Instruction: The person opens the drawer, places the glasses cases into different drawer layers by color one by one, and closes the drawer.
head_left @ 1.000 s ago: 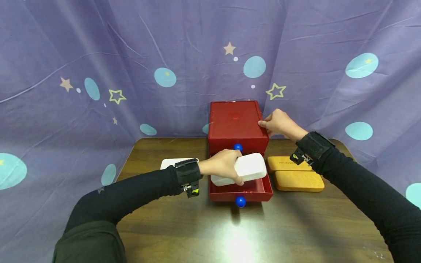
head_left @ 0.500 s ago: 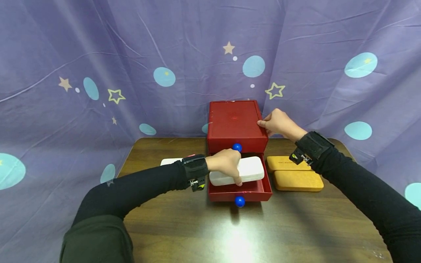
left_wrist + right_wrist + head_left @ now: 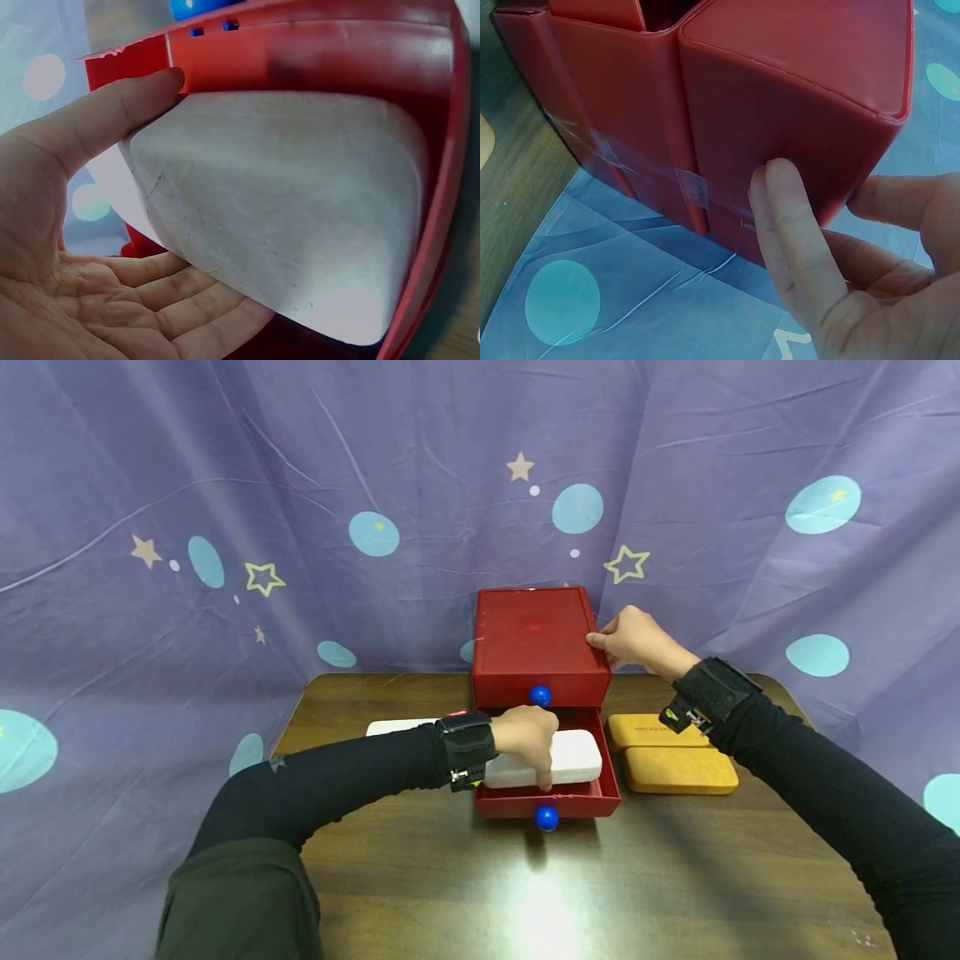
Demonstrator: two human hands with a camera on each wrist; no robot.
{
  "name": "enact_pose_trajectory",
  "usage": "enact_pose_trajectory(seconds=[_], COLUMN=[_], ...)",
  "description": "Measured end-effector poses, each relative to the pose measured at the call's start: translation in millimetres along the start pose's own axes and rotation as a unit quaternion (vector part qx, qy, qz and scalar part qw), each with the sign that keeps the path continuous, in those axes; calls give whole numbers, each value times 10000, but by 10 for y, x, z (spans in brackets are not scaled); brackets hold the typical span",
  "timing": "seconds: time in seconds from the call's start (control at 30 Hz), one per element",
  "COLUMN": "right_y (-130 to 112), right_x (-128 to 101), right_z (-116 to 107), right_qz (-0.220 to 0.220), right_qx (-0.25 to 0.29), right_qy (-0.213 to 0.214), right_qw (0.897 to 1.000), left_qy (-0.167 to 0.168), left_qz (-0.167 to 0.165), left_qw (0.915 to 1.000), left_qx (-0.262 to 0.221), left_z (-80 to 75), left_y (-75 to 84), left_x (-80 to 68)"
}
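Observation:
My left hand (image 3: 527,740) holds a white oblong case with rounded corners (image 3: 577,757) inside the pulled-out lower drawer (image 3: 517,807) of a red drawer box. In the left wrist view, the thumb (image 3: 150,94) lies along one long side of the scuffed white case (image 3: 292,195), with the fingers (image 3: 202,304) against the other. My right hand (image 3: 641,643) touches the upper right side of the red drawer box (image 3: 534,631). Straight fingers (image 3: 791,217) lie against its side wall in the right wrist view, with the thumb at the edge.
Two yellow oblong cases, a front one (image 3: 681,771) and a rear one (image 3: 652,732), lie right of the drawer. Another white item (image 3: 393,727) lies left, partly behind my left forearm. Blue knobs mark the upper drawer (image 3: 540,696) and lower drawer. A purple curtain (image 3: 420,460) hangs behind.
The white case has gone lower and levelled out in the drawer with my left hand, whose forearm has moved right. My right hand stays at the box.

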State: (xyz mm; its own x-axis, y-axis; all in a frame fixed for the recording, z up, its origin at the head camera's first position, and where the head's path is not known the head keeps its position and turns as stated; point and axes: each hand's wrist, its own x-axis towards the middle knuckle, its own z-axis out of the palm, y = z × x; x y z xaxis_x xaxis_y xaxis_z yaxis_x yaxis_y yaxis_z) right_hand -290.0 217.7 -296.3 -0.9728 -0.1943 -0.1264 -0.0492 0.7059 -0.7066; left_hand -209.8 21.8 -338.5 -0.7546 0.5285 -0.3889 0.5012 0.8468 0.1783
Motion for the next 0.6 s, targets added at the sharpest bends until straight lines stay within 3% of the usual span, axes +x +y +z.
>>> enact_pose_trajectory(seconds=[0.3, 0.6], right_y=[6, 33], right_x=[-1, 0], right_z=[-1, 9], right_qz=[-74, -155], right_qx=[102, 65], right_qy=[0, 22], right_qw=[9999, 9999], left_qy=[-42, -232], left_qz=[-104, -63], left_qw=[9978, 9954], left_qx=[650, 932], left_z=[96, 232], left_y=[94, 133], left_x=[66, 167])
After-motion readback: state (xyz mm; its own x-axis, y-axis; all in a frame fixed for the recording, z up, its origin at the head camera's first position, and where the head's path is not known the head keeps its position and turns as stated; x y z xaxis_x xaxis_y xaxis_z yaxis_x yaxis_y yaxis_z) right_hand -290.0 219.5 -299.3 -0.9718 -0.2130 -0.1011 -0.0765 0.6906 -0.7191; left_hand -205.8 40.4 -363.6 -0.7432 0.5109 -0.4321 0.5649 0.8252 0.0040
